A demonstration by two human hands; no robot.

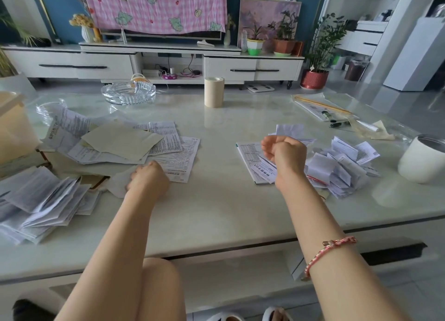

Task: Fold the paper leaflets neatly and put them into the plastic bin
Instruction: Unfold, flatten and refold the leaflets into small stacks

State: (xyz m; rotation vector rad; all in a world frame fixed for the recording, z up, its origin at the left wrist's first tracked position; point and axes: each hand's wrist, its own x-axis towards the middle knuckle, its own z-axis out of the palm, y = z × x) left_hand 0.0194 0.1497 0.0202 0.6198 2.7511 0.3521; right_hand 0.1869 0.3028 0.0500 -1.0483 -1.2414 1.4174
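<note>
The table [228, 200] is smooth, shiny and pale like stone. At 10 o'clock lie flat leaflets [168, 149], thin white paper with tiny print, and a plain cream sheet [120, 140] lies on top. At 8 o'clock is a pile of folded leaflets [43, 200], bent like little fans and cut off by the edge. A messy heap [344, 166] of more folded ones sits at 3 o'clock. The plastic bin [12, 130] is at 9 o'clock. It is cream, smooth and boxy, and only part of it shows.

The left hand [148, 178] is curled and grips the edge of a white leaflet [118, 183]; its fingertips are tucked out of sight. The right hand [284, 152] is curled too, but it is blurry, so I cannot tell if it holds paper.

At 12 o'clock stand a bumpy glass ashtray [128, 93] and a round cream roll [214, 92]. A white cup [423, 159] is cut off at 3 o'clock.
</note>
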